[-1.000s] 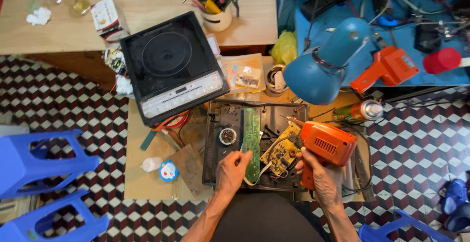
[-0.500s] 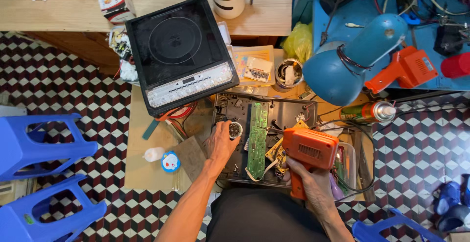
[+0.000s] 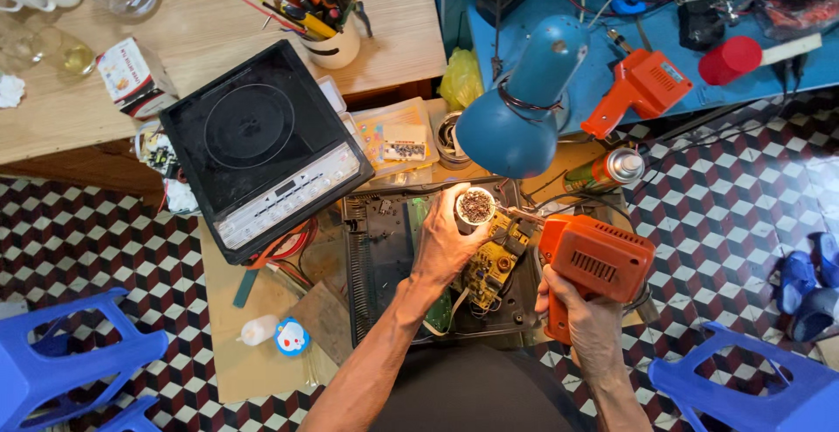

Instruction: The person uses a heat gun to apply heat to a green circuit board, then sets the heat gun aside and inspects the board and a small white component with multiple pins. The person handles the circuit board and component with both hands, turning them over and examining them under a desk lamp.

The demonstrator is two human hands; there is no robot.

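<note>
Head view: left hand (image 3: 446, 244) hides circuit board (image 3: 489, 266).

We see an orange soldering gun (image 3: 594, 262), a yellow circuit board (image 3: 489, 268), a blue lamp shade (image 3: 517, 117), a black induction cooktop (image 3: 262, 148) with a silver control strip, blue plastic stools (image 3: 61, 366), and a floor (image 3: 87, 231) of dark red, black and white cube-pattern tiles.

lamp (image 3: 522, 110) behind circuit board (image 3: 490, 262) (inside open casing (image 3: 367, 257)), cooktop (image 3: 262, 148) left
</note>
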